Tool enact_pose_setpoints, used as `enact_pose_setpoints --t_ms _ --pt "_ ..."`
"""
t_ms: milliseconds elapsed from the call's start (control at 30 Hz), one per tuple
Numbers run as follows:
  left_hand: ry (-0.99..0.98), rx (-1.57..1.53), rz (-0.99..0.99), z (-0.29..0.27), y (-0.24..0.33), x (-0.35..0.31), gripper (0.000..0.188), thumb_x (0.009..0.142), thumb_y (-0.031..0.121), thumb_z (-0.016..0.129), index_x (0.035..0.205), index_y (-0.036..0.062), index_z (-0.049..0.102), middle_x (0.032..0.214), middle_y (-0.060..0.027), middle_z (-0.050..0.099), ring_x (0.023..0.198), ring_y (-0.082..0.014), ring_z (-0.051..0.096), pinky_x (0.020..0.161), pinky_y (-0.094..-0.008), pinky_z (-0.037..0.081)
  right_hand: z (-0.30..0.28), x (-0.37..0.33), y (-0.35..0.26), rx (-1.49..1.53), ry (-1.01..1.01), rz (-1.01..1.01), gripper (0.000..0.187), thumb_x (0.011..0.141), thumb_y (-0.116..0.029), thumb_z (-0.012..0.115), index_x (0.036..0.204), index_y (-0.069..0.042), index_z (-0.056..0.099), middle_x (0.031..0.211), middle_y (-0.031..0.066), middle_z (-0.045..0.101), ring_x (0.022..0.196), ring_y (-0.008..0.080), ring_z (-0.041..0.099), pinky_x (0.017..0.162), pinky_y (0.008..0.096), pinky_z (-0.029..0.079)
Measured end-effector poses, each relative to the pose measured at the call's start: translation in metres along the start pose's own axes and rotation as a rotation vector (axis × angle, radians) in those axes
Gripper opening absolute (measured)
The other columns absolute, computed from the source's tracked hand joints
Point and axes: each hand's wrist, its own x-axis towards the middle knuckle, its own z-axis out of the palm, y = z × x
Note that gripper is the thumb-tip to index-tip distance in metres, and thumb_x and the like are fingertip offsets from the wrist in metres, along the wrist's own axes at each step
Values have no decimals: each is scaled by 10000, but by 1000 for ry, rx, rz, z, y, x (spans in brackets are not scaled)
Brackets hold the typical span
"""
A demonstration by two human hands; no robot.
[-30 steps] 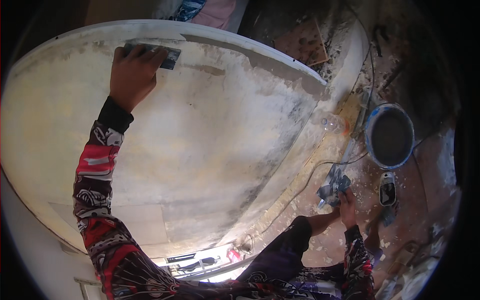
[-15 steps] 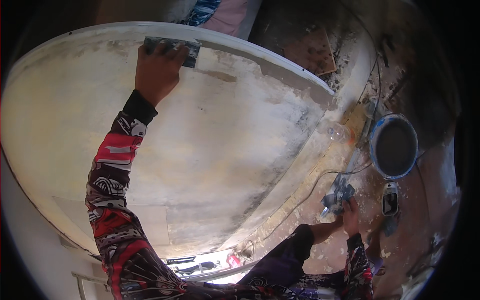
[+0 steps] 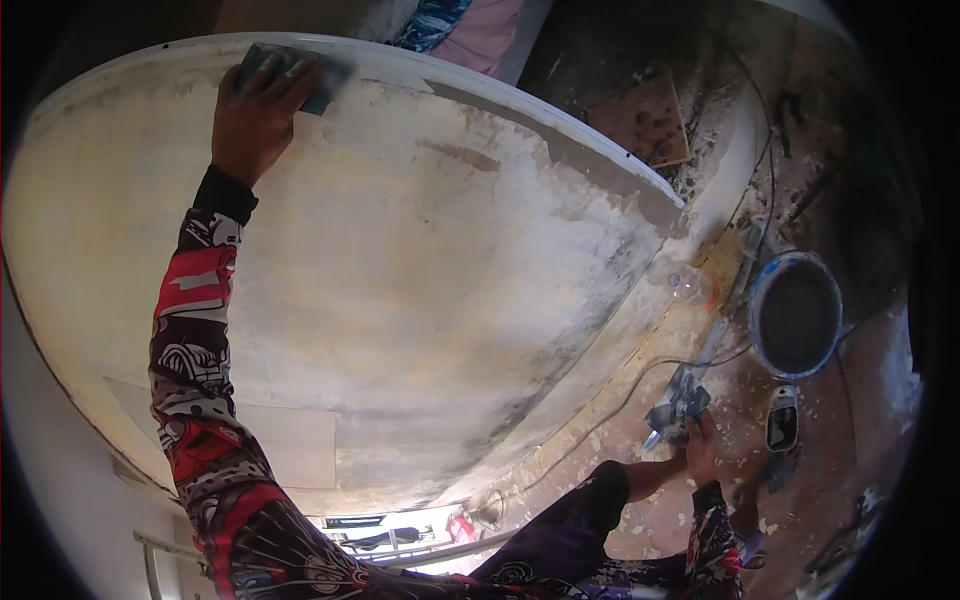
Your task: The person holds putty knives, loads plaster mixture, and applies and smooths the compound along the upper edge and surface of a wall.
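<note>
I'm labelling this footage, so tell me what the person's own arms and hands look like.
The left hand and right hand show no gloves. The left sleeve is long, with a busy dark, red and whitish print of curved shapes and lines, ending in a plain black cuff. The right sleeve has a similar print.

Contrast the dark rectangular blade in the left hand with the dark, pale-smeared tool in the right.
The dark rectangular blade sits against the pale wall; the dark, pale-smeared tool is held away from it. The blade looks straight-edged, the tool irregular. Both are dark and hand-held.
</note>
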Motion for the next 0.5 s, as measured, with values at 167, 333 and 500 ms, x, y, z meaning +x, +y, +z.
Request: enact_pose_setpoints --t_ms 167,333,500 --pt "-46 21 -56 -3 12 -14 553 792 13 603 1312 198 576 1329 27 621 1227 -228 570 966 -474 413 -4 4 13 -74 -20 -5 280 941 -26 524 1207 39 583 1122 81 662 990 156 586 898 299 447" --pt "-161 -121 -72 -25 6 -13 471 835 35 595 1270 213 628 1250 25 666 1156 -201 608 895 -410 430 -11 2 18 141 -3 38 286 951 -22 517 1225 30 581 1148 87 661 1046 157 586 941 292 428" --pt "-33 -96 -118 -21 -5 17 385 858 76 600 1210 220 660 1157 23 700 1093 -180 631 864 -401 435 -10 4 17 -12 18 -37 266 960 -76 556 1213 -1 586 1099 36 644 949 108 571 788 260 450"
